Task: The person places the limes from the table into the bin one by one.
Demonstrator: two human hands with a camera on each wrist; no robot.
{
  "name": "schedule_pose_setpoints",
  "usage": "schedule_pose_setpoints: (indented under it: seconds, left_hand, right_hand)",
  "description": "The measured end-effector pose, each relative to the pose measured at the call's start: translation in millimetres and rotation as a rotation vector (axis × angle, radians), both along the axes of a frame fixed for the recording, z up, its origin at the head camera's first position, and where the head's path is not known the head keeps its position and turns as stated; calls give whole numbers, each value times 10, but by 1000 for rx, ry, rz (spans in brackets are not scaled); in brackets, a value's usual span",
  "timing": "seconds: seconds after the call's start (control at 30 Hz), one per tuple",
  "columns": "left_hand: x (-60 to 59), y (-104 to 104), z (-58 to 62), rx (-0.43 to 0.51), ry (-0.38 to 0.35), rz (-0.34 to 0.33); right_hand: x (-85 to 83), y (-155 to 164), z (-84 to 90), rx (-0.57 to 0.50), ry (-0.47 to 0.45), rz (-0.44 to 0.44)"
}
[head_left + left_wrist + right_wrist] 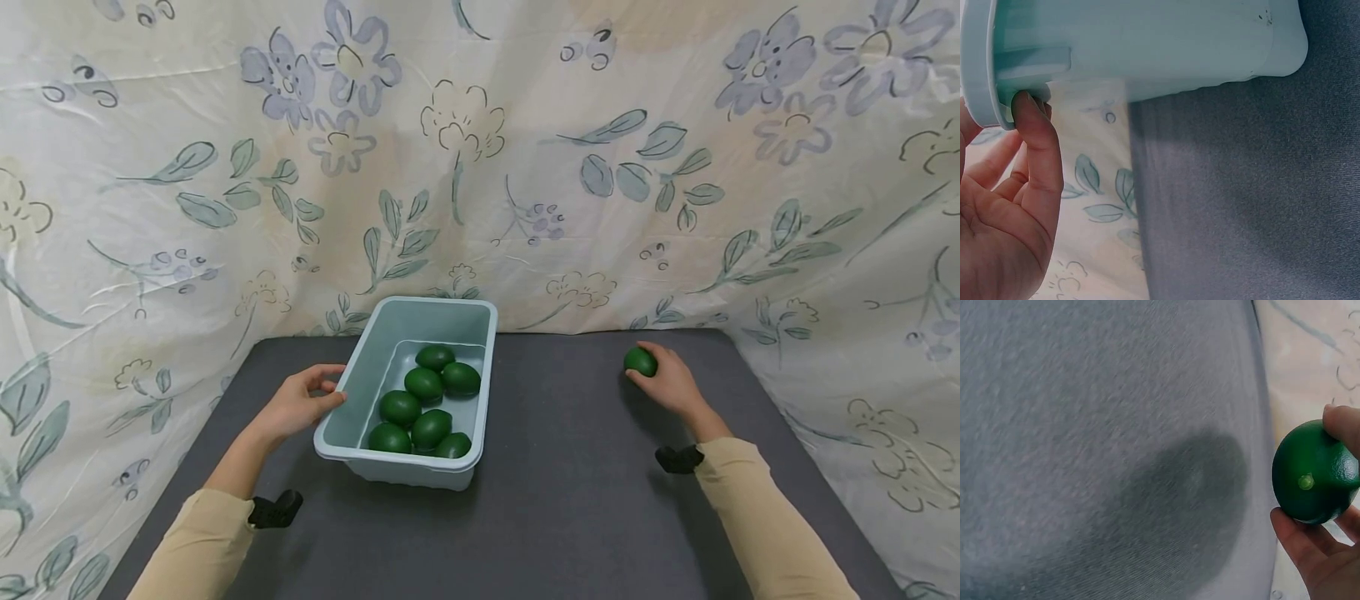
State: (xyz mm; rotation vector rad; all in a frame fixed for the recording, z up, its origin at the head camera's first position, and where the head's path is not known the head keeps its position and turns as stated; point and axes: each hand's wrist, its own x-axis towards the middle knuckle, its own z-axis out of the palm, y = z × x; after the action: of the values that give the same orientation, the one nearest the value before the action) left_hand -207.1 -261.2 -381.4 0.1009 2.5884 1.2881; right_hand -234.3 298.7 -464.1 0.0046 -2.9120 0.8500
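Observation:
My left hand (298,406) is at the left edge of a pale blue plastic bin (405,473). In the left wrist view its thumb and fingers pinch the rim (977,69). Several dark green limes (424,385) lie together on the floor of the bin, toward its near end. Off to the right, my right hand (670,382) holds one more lime (1311,472) between thumb and fingers, with its pale stem end showing in the right wrist view. A shadow falls on the table below it, and the lime looks raised off the surface.
A dark grey table (562,483) lies under everything. Behind it and along its sides hangs a pale cloth (525,150) with flowers and leaves. Each wrist carries a small black strap-on device (276,509).

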Motion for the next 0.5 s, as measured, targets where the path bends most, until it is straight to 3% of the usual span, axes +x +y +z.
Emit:
schedule_pose_setpoints:
  seconds: [0.5]
  left_hand:
    - [11, 6, 12, 1, 2, -3]
  right_hand:
    - [-64, -217, 213, -13, 52, 58]
